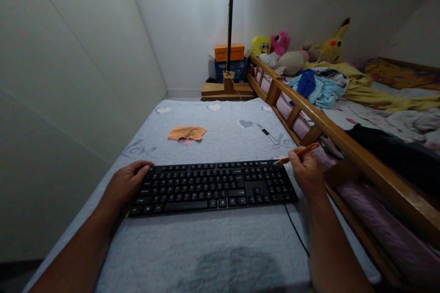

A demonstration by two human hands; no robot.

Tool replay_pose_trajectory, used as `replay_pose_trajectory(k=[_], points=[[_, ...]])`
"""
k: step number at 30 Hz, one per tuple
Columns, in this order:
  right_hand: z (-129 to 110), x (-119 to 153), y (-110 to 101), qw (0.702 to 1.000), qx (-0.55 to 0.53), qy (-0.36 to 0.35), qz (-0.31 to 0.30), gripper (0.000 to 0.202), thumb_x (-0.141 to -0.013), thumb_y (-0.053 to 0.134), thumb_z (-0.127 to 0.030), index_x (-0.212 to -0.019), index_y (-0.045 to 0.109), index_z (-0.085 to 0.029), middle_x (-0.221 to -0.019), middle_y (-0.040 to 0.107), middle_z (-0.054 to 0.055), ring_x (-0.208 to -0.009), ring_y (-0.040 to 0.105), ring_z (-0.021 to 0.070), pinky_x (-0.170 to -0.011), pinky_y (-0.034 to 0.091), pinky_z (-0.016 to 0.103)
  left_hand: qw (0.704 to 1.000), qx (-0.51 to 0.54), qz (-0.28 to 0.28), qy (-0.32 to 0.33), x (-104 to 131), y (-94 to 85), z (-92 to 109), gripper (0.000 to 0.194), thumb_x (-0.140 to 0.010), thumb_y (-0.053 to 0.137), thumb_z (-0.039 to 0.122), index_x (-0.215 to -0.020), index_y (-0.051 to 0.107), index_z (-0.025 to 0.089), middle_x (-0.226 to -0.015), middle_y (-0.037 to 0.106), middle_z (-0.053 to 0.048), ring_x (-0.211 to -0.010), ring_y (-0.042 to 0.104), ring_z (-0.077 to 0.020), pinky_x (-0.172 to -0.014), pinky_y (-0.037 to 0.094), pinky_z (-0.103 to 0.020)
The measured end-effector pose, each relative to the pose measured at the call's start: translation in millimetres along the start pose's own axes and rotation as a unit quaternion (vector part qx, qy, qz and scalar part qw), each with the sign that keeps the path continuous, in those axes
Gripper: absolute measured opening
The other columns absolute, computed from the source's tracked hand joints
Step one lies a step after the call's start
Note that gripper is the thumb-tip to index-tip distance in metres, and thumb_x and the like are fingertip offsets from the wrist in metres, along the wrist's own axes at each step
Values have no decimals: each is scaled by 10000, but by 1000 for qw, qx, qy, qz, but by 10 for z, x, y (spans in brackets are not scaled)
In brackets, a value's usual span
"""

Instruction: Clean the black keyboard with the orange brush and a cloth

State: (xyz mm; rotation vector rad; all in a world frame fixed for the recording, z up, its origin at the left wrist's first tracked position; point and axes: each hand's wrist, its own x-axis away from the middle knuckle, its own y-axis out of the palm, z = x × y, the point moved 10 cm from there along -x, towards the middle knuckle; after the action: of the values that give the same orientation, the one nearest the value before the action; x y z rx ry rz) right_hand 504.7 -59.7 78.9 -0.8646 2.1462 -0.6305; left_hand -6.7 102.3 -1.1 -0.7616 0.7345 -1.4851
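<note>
A black keyboard (202, 187) lies flat across the light grey covered surface. My left hand (125, 185) is closed on its left edge, the thumb on the top left corner. At the upper right corner, my right hand (305, 169) pinches a small brush (302, 151) with an orange handle. The pale bristles of the brush touch the keys above the number pad. An orange cloth (187, 133) lies behind the keyboard on the left. A small tool with a black grip (265, 132) rests behind it on the right.
The keyboard's cable (296, 229) runs toward me at the right. A wooden rail (319, 119) borders the right side, with a bed of clothes and plush toys beyond. Boxes (229, 52) and a pole on a wooden base (227, 90) stand at the far end.
</note>
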Motion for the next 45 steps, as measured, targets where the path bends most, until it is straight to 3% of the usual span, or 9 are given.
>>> replay_pose_trajectory(k=[5, 12, 18, 21, 24, 29, 37, 45], points=[[-9, 6, 90, 999, 29, -9, -30, 292, -858, 463, -440, -772, 626, -213, -704, 690, 76, -738, 659, 267, -681, 461, 334, 1000, -1, 3, -2, -9, 13, -35, 449, -829, 467, 501, -1040, 716, 192, -1011, 764, -54, -946, 686, -257, -780, 502, -297], [67, -24, -70, 998, 53, -1, 27, 292, -844, 454, -429, -748, 619, -208, -722, 682, 96, -750, 643, 281, -706, 454, 363, 1000, 8, 3, -3, -10, 22, -46, 430, -843, 472, 482, -1045, 710, 187, -1018, 760, -62, -964, 678, -258, -825, 495, -308], [72, -11, 23, 999, 49, 3, -8, 286, -842, 465, -430, -788, 637, -209, -719, 681, 83, -751, 640, 277, -690, 449, 348, 1000, 9, -1, 1, -3, 14, -11, 453, -827, 465, 499, -1041, 711, 184, -1027, 758, -66, -970, 680, -260, -823, 496, -306], [135, -25, -39, 997, 75, 12, 15, 273, -836, 466, -410, -777, 632, -201, -744, 676, 107, -766, 629, 291, -703, 444, 369, 1000, 9, 2, 0, 2, 5, 11, 447, -817, 470, 490, -1024, 717, 180, -1013, 760, -68, -953, 683, -258, -811, 498, -303], [116, -16, -79, 999, 27, 10, 31, 229, -848, 478, -395, -771, 596, -214, -718, 638, 66, -736, 611, 259, -700, 448, 355, 1000, 11, 5, 0, 0, 0, 14, 437, -817, 471, 489, -1010, 718, 184, -978, 763, -60, -921, 686, -253, -794, 502, -301], [-108, 74, 168, 990, -127, -8, -57, 182, -886, 490, -370, -913, 584, -216, -754, 620, 6, -699, 607, 197, -687, 466, 310, 1000, 11, 5, 1, -11, 15, -31, 436, -822, 474, 498, -1015, 716, 192, -965, 766, -53, -899, 692, -251, -747, 508, -292], [-348, 150, 345, 986, -113, -54, -108, 179, -908, 484, -360, -867, 590, -221, -802, 659, 28, -775, 638, 209, -712, 474, 303, 1000, 17, 19, 15, -12, -2, -21, 393, -813, 489, 491, -972, 729, 222, -953, 767, -41, -914, 697, -255, -780, 514, -297], [-395, 145, 378, 985, -95, -65, -132, 203, -882, 488, -351, -835, 631, -215, -791, 686, 36, -758, 639, 219, -731, 471, 319, 1000, 4, 17, 6, -6, -13, -15, 404, -809, 477, 493, -982, 726, 227, -955, 762, -40, -918, 693, -258, -799, 510, -305]])
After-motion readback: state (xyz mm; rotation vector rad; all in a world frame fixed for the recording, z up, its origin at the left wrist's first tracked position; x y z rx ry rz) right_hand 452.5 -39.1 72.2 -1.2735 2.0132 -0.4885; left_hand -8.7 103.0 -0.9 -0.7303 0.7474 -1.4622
